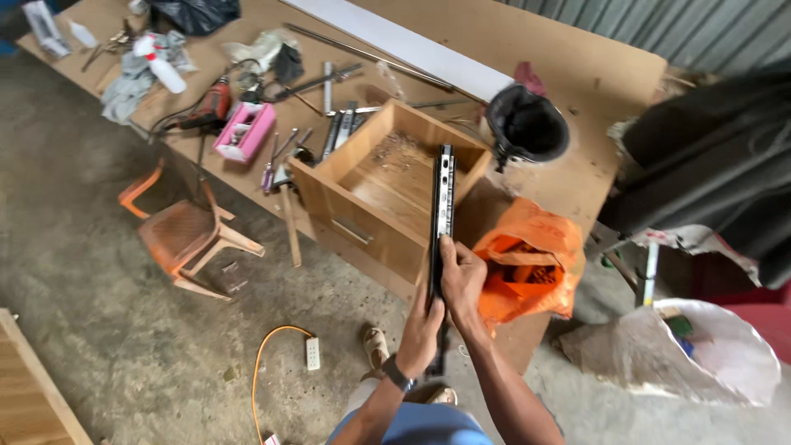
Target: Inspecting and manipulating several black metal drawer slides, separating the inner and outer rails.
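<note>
- Both hands hold one long black metal drawer slide (pixel 442 216), upright, above the near edge of the worktop (pixel 568 49).
- Left hand (pixel 422 332): fingers closed round the lower part of the slide, a dark watch on the wrist.
- Right hand (pixel 463 280): closed on the slide just above the left hand, thumb lying along the rail.
- The slide's upper end is in front of an open wooden drawer box (pixel 387 185), which sits at the near edge, with sawdust inside.
- Orange plastic bag (pixel 531 264) lies just right of the hands, at the near right corner.
- Black bucket (pixel 527 125) stands behind the drawer box, toward the right edge.
- Left part of the worktop: pink box (pixel 245 132), red drill (pixel 206 107), white spray bottle (pixel 161 66), more metal slides (pixel 342 128) beside the drawer box.
- On the floor: orange plastic chair (pixel 185 235) near the left side, white power strip (pixel 313 353) w/ orange cable.
</note>
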